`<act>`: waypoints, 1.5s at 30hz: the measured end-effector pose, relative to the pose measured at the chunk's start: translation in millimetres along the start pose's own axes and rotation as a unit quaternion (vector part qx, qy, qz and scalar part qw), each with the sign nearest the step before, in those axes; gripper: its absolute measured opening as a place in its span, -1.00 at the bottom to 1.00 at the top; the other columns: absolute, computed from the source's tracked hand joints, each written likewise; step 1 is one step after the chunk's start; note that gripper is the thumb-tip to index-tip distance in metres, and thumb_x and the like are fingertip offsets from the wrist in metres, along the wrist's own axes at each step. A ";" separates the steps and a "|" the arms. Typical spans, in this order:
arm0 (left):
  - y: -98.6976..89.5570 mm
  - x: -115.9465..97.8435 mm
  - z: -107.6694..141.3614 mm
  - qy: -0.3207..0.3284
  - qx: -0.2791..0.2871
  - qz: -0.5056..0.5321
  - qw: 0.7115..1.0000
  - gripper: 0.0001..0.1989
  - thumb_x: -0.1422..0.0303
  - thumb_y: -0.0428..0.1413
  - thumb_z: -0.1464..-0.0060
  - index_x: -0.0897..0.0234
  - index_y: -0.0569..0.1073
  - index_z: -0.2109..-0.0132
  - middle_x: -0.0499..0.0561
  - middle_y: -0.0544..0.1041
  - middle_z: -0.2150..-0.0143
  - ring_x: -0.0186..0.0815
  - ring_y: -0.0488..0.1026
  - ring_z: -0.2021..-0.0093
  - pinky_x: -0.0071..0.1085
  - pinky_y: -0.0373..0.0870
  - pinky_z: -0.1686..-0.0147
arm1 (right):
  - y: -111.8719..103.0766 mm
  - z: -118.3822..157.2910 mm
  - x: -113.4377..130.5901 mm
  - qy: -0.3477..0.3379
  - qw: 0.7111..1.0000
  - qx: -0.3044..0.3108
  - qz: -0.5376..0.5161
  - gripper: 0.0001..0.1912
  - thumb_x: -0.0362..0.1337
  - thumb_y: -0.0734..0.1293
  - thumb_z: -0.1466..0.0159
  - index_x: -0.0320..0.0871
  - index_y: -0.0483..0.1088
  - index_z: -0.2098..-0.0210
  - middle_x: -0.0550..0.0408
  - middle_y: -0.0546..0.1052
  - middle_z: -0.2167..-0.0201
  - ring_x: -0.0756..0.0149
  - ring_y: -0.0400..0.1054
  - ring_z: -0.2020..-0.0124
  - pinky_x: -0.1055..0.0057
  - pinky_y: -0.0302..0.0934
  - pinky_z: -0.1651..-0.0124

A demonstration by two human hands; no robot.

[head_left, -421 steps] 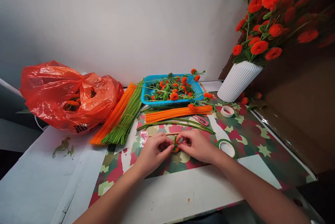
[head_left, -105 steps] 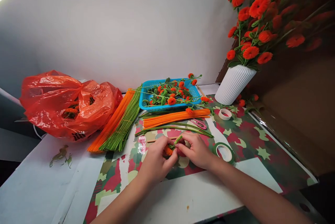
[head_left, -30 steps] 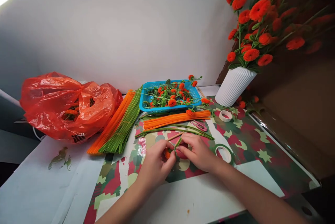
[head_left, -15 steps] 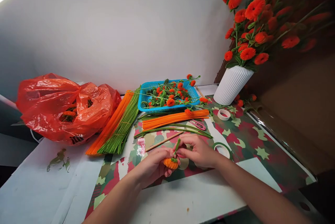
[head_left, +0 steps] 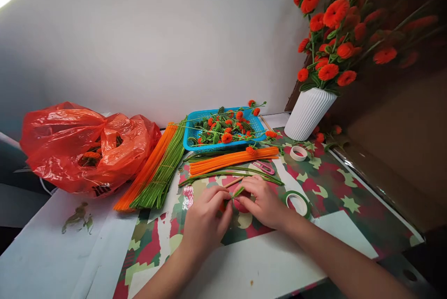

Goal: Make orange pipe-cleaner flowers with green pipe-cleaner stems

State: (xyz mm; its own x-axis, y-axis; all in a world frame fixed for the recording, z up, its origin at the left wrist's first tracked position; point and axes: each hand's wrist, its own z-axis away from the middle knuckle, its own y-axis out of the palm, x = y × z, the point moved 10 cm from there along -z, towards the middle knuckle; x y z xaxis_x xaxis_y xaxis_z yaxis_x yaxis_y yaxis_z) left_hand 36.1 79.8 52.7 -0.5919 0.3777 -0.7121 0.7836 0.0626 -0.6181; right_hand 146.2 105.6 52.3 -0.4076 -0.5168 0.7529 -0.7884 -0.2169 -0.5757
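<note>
Between both hands, over the table's near middle, is a short green pipe-cleaner stem (head_left: 239, 192). My left hand (head_left: 206, 213) is closed with its back toward me, thumb and fingertips pinching the stem's left end; it hides the orange pipe-cleaner flower seen earlier. My right hand (head_left: 261, 201) pinches the stem's other end between thumb and fingers. Behind the fingers lies a thin wooden stick (head_left: 233, 181), partly covered. A roll of green tape (head_left: 296, 204) rests just right of my right hand.
A blue basket (head_left: 189, 139) holds orange flowers and green pieces. Bundles of orange pipe cleaners (head_left: 150, 168) and green ones (head_left: 165, 168) lie left, beside a red plastic bag (head_left: 66, 150). Pink cutter (head_left: 263, 167), white tape roll (head_left: 298, 153) and white vase (head_left: 309, 115) stand farther back.
My left hand has turned over and risen slightly, so the orange flower is now out of sight. The green stem has tipped from nearly upright to a lower slant. My right hand stays nearly in place.
</note>
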 end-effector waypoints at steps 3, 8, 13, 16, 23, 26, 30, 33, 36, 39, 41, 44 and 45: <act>14.6 17.8 -2.6 -0.115 0.090 0.163 0.976 -0.90 0.37 0.09 -0.04 0.26 0.44 0.41 0.02 0.48 0.32 -0.25 0.40 0.27 -0.38 0.27 0.28 | 0.8 0.7 6.2 -0.036 0.999 0.027 0.007 -0.84 -0.47 0.27 -0.23 -0.15 0.36 0.46 0.15 0.45 0.48 0.32 0.28 0.37 0.33 0.07 0.18; 53.0 34.1 19.3 -0.334 0.206 0.475 0.788 -0.88 0.38 0.22 0.18 0.34 0.46 0.51 -0.03 0.42 0.47 -0.38 0.32 0.42 -0.49 0.21 0.40 | 1.2 1.9 15.7 -0.082 0.992 0.067 -0.062 -0.85 -0.37 0.28 -0.30 -0.15 0.40 0.42 0.14 0.47 0.46 0.34 0.28 0.35 0.37 0.10 0.18; 69.1 38.6 33.2 -0.406 0.217 0.537 0.707 -0.82 0.35 0.29 0.24 0.39 0.49 0.48 0.03 0.47 0.43 -0.38 0.35 0.42 -0.49 0.25 0.39 | 5.0 -1.1 7.4 -0.042 0.987 0.089 -0.125 -0.84 -0.36 0.30 -0.27 -0.17 0.44 0.44 0.15 0.46 0.48 0.38 0.28 0.39 0.45 0.14 0.24; 66.8 37.1 30.1 -0.399 0.207 0.526 0.722 -0.77 0.28 0.30 0.20 0.38 0.49 0.45 0.02 0.46 0.45 -0.37 0.35 0.43 -0.46 0.29 0.38 | 7.1 -1.8 0.6 0.000 0.984 0.100 -0.147 -0.83 -0.37 0.28 -0.26 -0.19 0.44 0.46 0.16 0.45 0.51 0.39 0.28 0.41 0.47 0.15 0.26; 14.5 18.4 3.5 -0.182 0.076 0.221 0.955 -0.66 0.13 0.14 -0.03 0.25 0.45 0.11 0.09 0.50 0.15 -0.18 0.43 0.19 -0.32 0.35 0.24 | -0.7 -0.5 -15.5 0.095 0.985 0.033 -0.140 -0.85 -0.44 0.26 -0.21 -0.18 0.42 0.45 0.16 0.49 0.43 0.38 0.32 0.35 0.50 0.16 0.29; -1.1 -1.7 0.1 -0.058 0.018 0.042 0.997 -0.83 0.28 0.12 -0.08 0.22 0.43 0.17 0.07 0.50 0.17 -0.19 0.42 0.16 -0.32 0.34 0.22 | -2.3 -0.3 -15.0 0.096 0.989 0.002 -0.115 -0.84 -0.45 0.27 -0.19 -0.18 0.37 0.51 0.19 0.43 0.51 0.41 0.27 0.43 0.52 0.11 0.36; 1.3 -6.0 0.0 -0.007 0.010 -0.064 0.998 -0.94 0.38 0.06 -0.10 0.22 0.41 0.32 0.04 0.50 0.24 -0.21 0.43 0.23 -0.34 0.33 0.29 | 1.1 1.4 -11.3 0.089 0.994 -0.007 -0.060 -0.79 -0.47 0.29 -0.15 -0.18 0.30 0.59 0.22 0.36 0.59 0.42 0.21 0.48 0.50 0.05 0.41; 3.5 -3.4 -2.4 -0.010 0.021 -0.062 0.998 -0.92 0.41 0.03 -0.09 0.22 0.40 0.35 0.04 0.49 0.25 -0.22 0.43 0.23 -0.35 0.31 0.28 | 3.8 1.6 -5.4 0.060 0.998 0.007 -0.028 -0.78 -0.48 0.30 -0.16 -0.17 0.31 0.58 0.22 0.36 0.61 0.41 0.20 0.49 0.47 0.04 0.37; 10.0 3.2 -5.6 -0.055 0.069 0.015 0.996 -0.89 0.42 0.01 -0.07 0.24 0.37 0.41 0.03 0.45 0.29 -0.25 0.39 0.27 -0.38 0.28 0.32 | 0.7 0.7 3.3 0.004 1.000 0.019 -0.003 -0.80 -0.48 0.31 -0.19 -0.17 0.35 0.54 0.20 0.43 0.55 0.39 0.25 0.43 0.39 0.07 0.20; 28.0 14.7 -1.5 -0.149 0.161 0.174 0.960 -0.86 0.39 0.03 -0.02 0.26 0.34 0.49 -0.02 0.39 0.40 -0.31 0.33 0.36 -0.43 0.23 0.38 | 1.0 1.6 10.0 -0.047 0.997 0.064 0.002 -0.87 -0.42 0.31 -0.25 -0.16 0.41 0.43 0.16 0.49 0.45 0.36 0.29 0.36 0.31 0.05 0.07; 42.7 21.9 8.0 -0.231 0.217 0.295 0.901 -0.86 0.36 0.06 0.03 0.27 0.34 0.51 -0.07 0.32 0.49 -0.35 0.26 0.44 -0.46 0.16 0.44 | 3.8 3.2 10.2 -0.053 0.993 0.104 -0.023 -0.89 -0.37 0.30 -0.28 -0.15 0.45 0.37 0.14 0.51 0.41 0.35 0.30 0.34 0.32 0.08 0.07; 60.9 25.1 24.2 -0.333 0.266 0.433 0.794 -0.86 0.32 0.14 0.14 0.31 0.39 0.51 -0.06 0.31 0.51 -0.38 0.22 0.46 -0.47 0.12 0.44 | 4.3 3.4 3.7 -0.017 0.988 0.128 -0.089 -0.85 -0.31 0.33 -0.26 -0.12 0.48 0.16 0.13 0.51 0.41 0.34 0.33 0.33 0.36 0.17 0.14; 65.1 23.8 27.7 -0.351 0.276 0.463 0.765 -0.85 0.32 0.17 0.17 0.33 0.42 0.52 -0.03 0.35 0.49 -0.37 0.23 0.44 -0.46 0.13 0.42 | 4.3 3.1 -0.1 0.005 0.985 0.129 -0.113 -0.77 -0.30 0.36 -0.24 -0.12 0.47 0.10 0.14 0.50 0.42 0.34 0.34 0.34 0.38 0.20 0.17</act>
State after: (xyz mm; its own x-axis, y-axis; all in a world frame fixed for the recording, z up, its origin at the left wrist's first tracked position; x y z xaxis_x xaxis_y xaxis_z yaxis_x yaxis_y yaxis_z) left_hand 67.8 67.3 -13.8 0.0622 -0.5791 -0.8129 0.8437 -0.4046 0.3528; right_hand 144.3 102.1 48.8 -0.2401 -0.4225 0.8740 -0.7163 -0.5305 -0.4532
